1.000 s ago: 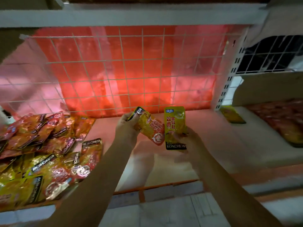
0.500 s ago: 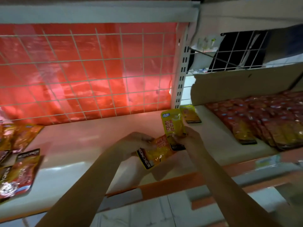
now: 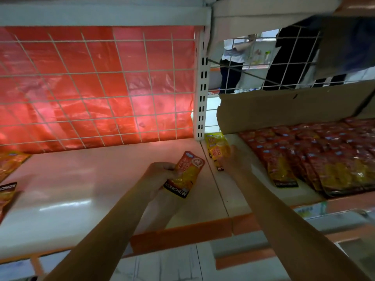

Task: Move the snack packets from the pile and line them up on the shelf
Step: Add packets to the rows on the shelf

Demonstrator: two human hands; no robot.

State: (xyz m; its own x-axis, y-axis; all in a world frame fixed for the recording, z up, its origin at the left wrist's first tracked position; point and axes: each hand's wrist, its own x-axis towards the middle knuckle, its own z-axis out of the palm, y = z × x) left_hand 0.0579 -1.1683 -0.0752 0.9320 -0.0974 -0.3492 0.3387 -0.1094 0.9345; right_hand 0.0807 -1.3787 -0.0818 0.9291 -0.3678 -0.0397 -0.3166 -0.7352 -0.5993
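We see the left hand [image 3: 162, 175] holding an orange-and-yellow foil snack packet with a black KONCHEW band [image 3: 183, 175], its fingers closed on the packet's left edge. The packet's long axis tilts from the black band, below and just right of the fingers, up to the rounded orange top above them, leaning slightly right. It hovers over the pale white shelf board [image 3: 81, 189].

The right hand [image 3: 236, 161] rests on a yellow foil snack packet [image 3: 217, 148] that lies beyond and left of its fingers, the long axis running away from us toward the white slotted upright post [image 3: 202, 88]. The fingers seem closed on it, though blur makes the grip hard to judge.

Right of those fingers lie rows of red-and-yellow flat packets [image 3: 316, 157], black bands toward us. Far left of the left fingers, loose orange packets [image 3: 8, 179] lie at the shelf's edge.
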